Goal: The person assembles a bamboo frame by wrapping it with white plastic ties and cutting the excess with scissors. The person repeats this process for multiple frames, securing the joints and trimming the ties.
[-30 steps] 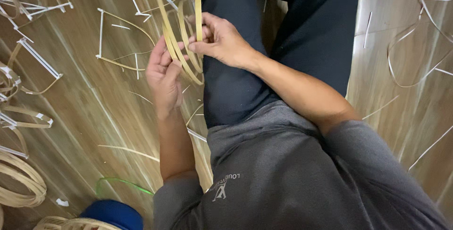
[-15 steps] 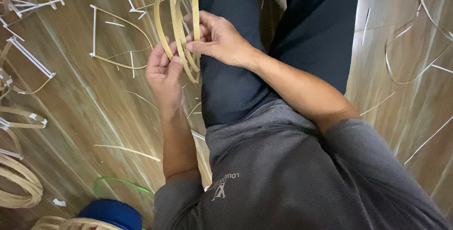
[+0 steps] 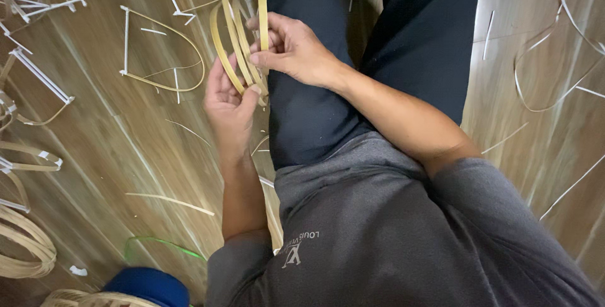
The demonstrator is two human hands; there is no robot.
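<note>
Strips [image 3: 238,36] of bamboo sit upper centre, left hand [image 3: 230,102] clamped beneath them, right hand [image 3: 293,49] pinching one; bending seems underway, and steady tension appears needed.

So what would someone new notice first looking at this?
Both hands meet at top centre on a bundle of bent bamboo strips: the left hand cups them from below, and the right hand pinches them from the side. Loose strip loops litter the wooden floor at left.

Loose bamboo strips [image 3: 169,201] lie scattered on the wooden floor [image 3: 113,130], a bent strip frame [image 3: 161,52] among them, coiled rings [image 3: 25,244] at left, a blue object [image 3: 148,285] below
</note>
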